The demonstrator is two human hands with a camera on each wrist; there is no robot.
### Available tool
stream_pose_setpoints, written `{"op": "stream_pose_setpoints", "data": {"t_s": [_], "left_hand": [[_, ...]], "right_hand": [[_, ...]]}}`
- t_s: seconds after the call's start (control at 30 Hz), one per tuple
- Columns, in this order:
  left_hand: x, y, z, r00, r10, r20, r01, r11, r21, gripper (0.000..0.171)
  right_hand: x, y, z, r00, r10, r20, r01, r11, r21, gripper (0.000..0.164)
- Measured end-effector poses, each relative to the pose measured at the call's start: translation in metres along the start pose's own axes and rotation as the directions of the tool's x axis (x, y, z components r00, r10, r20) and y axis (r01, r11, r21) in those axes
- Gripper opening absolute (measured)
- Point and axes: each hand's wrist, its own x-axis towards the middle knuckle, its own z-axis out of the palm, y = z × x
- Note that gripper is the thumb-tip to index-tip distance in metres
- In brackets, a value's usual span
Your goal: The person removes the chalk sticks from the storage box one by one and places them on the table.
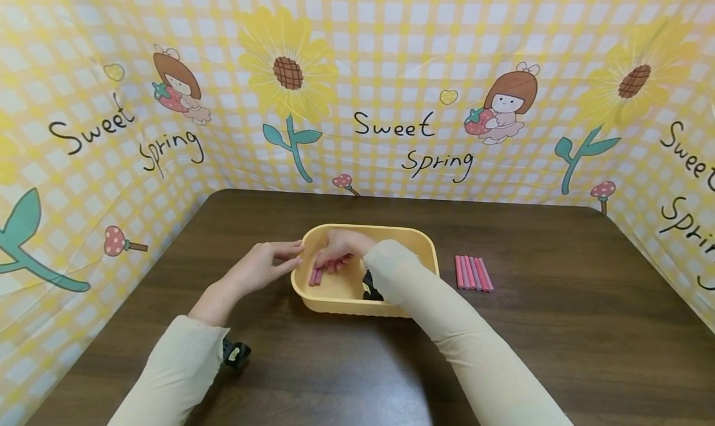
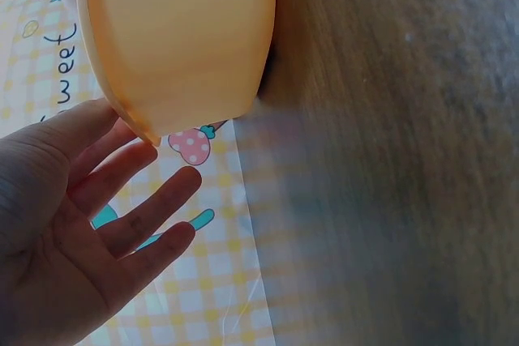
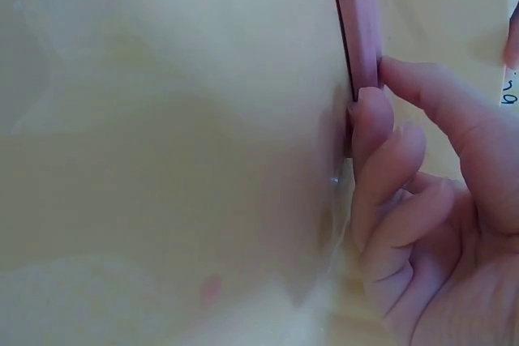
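A yellow plastic basin (image 1: 352, 306) stands on the dark wooden table. My right hand (image 1: 341, 247) reaches down inside it at the left end. Between its thumb and curled index finger it pinches two slim dusky-pink sticks (image 3: 359, 38), which lie side by side and resemble chalk. The other fingers curl toward the palm. At the basin's left end, my left hand (image 1: 259, 267) touches the rim with its fingertips. Its fingers (image 2: 154, 208) are spread and fairly straight, the lower two apart from the basin.
To the right of the basin, a row of several pink sticks (image 1: 473, 273) lies on the wooden table (image 1: 335, 376). A yellow checked cloth (image 1: 380, 59) with printed flowers hangs along the back and sides. Black straps with devices (image 1: 236, 354) sit at both wrists.
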Motion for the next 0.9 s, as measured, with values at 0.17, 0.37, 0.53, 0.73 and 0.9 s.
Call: {"op": "stream_pose_setpoints", "data": {"t_s": [0.17, 0.37, 0.53, 0.73, 0.9], "left_hand": [[0.0, 0.0, 0.0, 1.0, -0.003, 0.002, 0.003, 1.0, -0.005, 0.039], [0.0, 0.001, 0.0, 1.0, -0.014, 0.005, 0.014, 1.0, -0.01, 0.039], [0.0, 0.002, 0.0, 1.0, -0.018, 0.006, 0.018, 1.0, -0.01, 0.04], [0.0, 0.003, 0.0, 1.0, -0.009, -0.001, 0.009, 1.0, -0.003, 0.037], [0.0, 0.003, -0.001, 1.0, -0.008, -0.006, 0.008, 1.0, -0.004, 0.037]], "right_hand": [[0.0, 0.0, -0.001, 1.0, 0.013, -0.006, -0.013, 0.998, -0.053, 0.03], [0.0, 0.002, -0.003, 0.999, 0.027, 0.043, -0.027, 1.0, -0.011, 0.029], [-0.001, 0.004, -0.005, 0.996, 0.049, 0.069, -0.049, 0.999, -0.001, 0.028], [-0.003, 0.007, -0.009, 0.993, 0.038, 0.108, -0.037, 0.999, -0.004, 0.029], [-0.005, 0.01, -0.014, 0.985, -0.017, 0.169, 0.007, 0.998, 0.056, 0.03]]}}
